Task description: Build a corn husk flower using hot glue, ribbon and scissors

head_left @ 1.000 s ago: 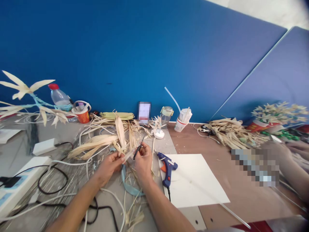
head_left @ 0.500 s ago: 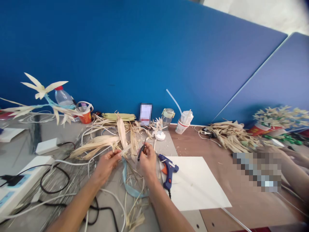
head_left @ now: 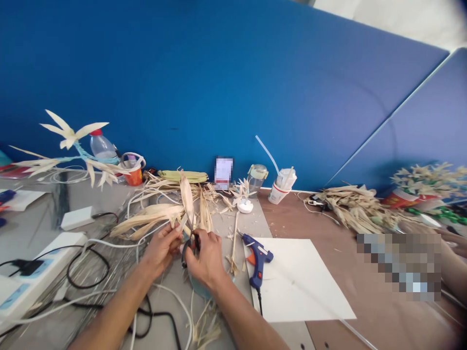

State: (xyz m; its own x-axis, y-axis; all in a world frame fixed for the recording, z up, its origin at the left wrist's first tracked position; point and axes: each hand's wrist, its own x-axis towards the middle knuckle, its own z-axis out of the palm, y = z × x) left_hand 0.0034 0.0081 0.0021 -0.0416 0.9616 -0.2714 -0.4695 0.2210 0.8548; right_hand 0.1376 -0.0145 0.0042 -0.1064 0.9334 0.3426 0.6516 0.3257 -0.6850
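Observation:
My left hand (head_left: 162, 247) pinches a pale dried husk strip (head_left: 185, 224) low over the grey desk. My right hand (head_left: 205, 256) is closed round the black handles of small scissors (head_left: 189, 243), whose blades meet the strip just beside my left fingers. The two hands almost touch. Behind them lies a heap of dried husks (head_left: 166, 209). A light blue ribbon (head_left: 195, 287) shows under my right wrist.
A blue glue gun (head_left: 257, 257) lies on a white sheet (head_left: 302, 284) to the right. Cables (head_left: 87, 272) and a white power strip (head_left: 29, 282) lie left. Cups (head_left: 280, 187), a jar, a bottle (head_left: 102, 146) and husk flowers stand along the blue partition. Another person's arm (head_left: 452, 272) is at far right.
My right hand has swung left with the scissors, from apart from the left hand to right against it, and the blades now reach the strip. The view has shifted slightly.

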